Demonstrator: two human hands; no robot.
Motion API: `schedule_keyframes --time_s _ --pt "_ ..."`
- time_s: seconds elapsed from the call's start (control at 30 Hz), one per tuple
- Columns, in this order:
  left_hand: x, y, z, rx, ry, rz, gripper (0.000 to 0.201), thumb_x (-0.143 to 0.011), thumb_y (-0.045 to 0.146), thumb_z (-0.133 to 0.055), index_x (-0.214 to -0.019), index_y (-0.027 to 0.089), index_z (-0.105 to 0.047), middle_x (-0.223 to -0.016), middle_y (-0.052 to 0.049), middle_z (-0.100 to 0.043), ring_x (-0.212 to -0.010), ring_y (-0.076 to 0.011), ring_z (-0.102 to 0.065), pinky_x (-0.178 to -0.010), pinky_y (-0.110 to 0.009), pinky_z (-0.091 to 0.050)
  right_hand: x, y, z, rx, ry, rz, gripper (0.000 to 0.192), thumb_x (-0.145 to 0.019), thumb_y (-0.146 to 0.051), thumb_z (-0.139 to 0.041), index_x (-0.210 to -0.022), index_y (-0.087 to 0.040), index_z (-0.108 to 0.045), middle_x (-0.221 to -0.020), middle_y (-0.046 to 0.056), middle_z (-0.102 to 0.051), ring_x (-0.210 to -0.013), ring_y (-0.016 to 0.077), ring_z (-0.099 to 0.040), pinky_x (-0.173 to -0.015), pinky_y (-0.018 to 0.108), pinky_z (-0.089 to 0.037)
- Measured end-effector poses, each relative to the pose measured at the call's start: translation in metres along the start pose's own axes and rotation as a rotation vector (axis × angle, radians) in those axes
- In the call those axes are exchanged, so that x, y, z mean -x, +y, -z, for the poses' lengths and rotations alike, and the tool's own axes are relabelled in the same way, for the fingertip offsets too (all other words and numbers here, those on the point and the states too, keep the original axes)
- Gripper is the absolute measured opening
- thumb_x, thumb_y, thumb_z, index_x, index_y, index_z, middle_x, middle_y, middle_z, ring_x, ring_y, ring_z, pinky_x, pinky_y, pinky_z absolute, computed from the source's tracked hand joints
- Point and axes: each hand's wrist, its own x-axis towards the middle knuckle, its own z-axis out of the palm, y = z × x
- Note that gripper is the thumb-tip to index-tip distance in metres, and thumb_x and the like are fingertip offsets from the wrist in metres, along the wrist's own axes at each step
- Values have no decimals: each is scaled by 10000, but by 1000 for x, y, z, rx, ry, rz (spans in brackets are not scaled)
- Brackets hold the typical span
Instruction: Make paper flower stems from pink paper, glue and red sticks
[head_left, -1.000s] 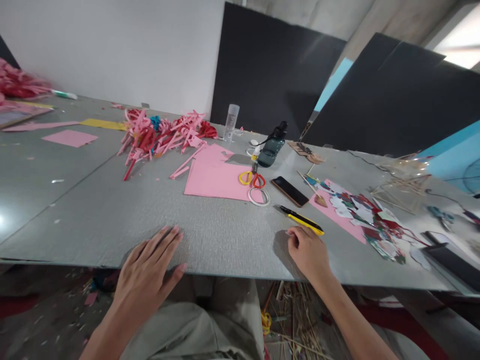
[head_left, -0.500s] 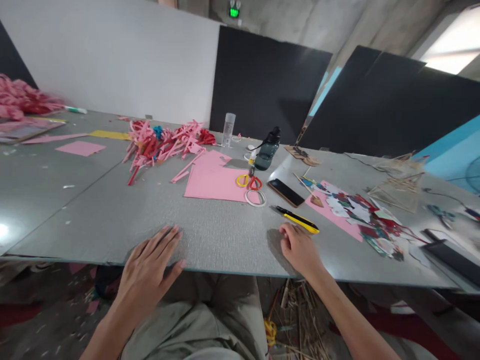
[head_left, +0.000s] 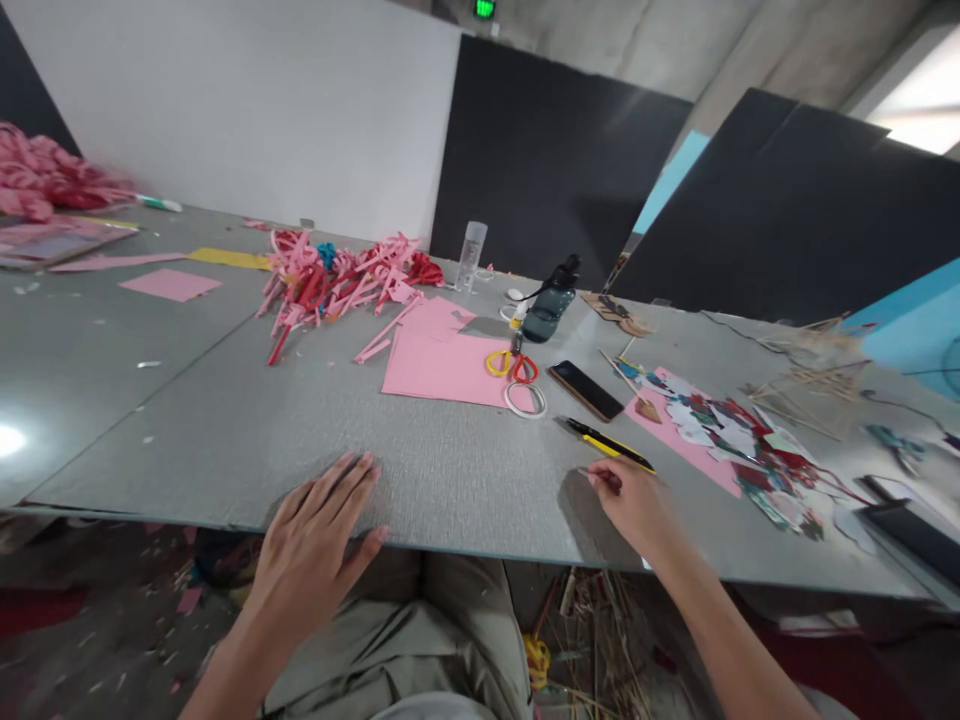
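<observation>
Right hand (head_left: 634,500) is resting on the grey table (head_left: 187,430) near its front edge, fingers curled in and pinching something thin and small; what it is I cannot tell. It is lying just beside the yellow utility knife (head_left: 609,446), maybe touching its handle end. Left hand (head_left: 319,535) is lying flat and wide open at the table edge, holding nothing, probably for support. Scissors (head_left: 511,366), a tape ring (head_left: 525,399) and a phone (head_left: 586,390) are lying beyond, beside pink paper (head_left: 442,365).
</observation>
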Motion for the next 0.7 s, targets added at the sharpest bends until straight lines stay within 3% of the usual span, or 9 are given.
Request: schedule_keyframes --time_s 0.23,0.7 --pt "1 1 -2 16 14 15 627 -1019 458 -520 -1586 207 -427 -1616 -73 -484 -1494 -307 -444 -1131 -455 -352 -2 3 1 115 -38 18 153 -894 -241 -555 -852 -217 -700 -842 52 -763 -731 216 -690 -681 328 -459" --pt "2 1 -2 27 -3 8 612 -1020 436 -518 -1577 197 -430 -1616 -79 -489 -1495 -311 -437 -1125 -469 -372 3 -22 -6 448 -41 52 159 -914 -53 -508 -891 -163 -621 -955 155 -716 -932 304 -666 -773 384 -453"
